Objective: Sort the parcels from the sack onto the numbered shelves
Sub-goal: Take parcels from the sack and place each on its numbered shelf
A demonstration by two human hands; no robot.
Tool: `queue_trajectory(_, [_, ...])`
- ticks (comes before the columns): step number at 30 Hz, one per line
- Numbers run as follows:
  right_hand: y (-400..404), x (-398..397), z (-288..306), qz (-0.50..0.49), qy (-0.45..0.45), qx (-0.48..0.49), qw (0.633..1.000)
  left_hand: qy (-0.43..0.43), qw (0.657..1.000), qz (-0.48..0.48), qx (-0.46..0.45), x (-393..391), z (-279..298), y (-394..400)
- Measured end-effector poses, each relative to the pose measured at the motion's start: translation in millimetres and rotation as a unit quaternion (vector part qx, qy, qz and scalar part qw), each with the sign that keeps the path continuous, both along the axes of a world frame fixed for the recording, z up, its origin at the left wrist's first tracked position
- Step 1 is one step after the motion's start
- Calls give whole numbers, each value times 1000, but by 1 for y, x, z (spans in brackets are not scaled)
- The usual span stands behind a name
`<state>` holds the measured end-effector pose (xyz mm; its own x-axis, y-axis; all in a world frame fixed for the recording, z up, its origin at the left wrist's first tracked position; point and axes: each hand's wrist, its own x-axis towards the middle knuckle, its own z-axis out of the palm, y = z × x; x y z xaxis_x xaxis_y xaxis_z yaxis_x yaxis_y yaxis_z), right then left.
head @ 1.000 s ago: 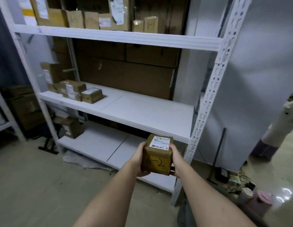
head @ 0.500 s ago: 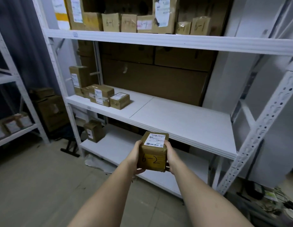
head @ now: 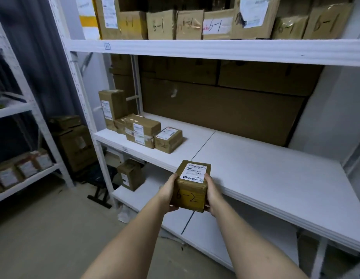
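White shelving unit [head: 82, 101]: top shelf [head: 215, 50] carries boxes marked 6-1; middle shelf [head: 265, 178] holds a cluster of parcels [head: 143, 129] at its left end. Parcel marked 6-2 [head: 191, 186], gripped between left hand [head: 168, 193] and right hand [head: 212, 193], hovers at the middle shelf's front edge. Step: placement. Next move probably calls for setting it down beside that cluster.

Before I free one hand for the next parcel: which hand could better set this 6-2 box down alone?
Probably right. The bare part of the middle shelf lies toward the right hand; the left hand is toward the stacked parcels. Both grip the box.
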<state>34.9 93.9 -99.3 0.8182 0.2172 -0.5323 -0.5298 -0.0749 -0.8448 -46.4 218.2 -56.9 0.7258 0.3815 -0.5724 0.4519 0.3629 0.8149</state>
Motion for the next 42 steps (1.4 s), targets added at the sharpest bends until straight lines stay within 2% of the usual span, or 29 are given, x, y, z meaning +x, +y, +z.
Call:
queue_trajectory(8, [71,60,3,-42,-35,13,998,-17,1000,-12,-10,69,-6,71])
queue_trajectory(14, [134,98,-13,-120,-41,27,992,-36,996,-78,18,120,-18,138])
queue_trajectory(17, [164,111,-20,-190,-33,-8,981,-30,991,-124,31,143,-25,173])
queue_trajectory(22, [199,129,-27,-226,-31,-40,973,-29,979,-200,43,172,-31,215])
queue_trajectory(26, [210,138,-28,-256,-33,-67,964,-18,969,-243,44,190,-41,230])
queue_trajectory(30, [216,142,-34,-269,-37,-47,961,-5,960,-274,60,206,-52,233])
queue_trajectory(38, [219,166,-45,-267,-11,-84,960,17,954,-294,60,227,-59,237])
queue_trajectory(42, [217,178,-41,-282,-6,-60,957,17,958,-284,39,241,-58,232])
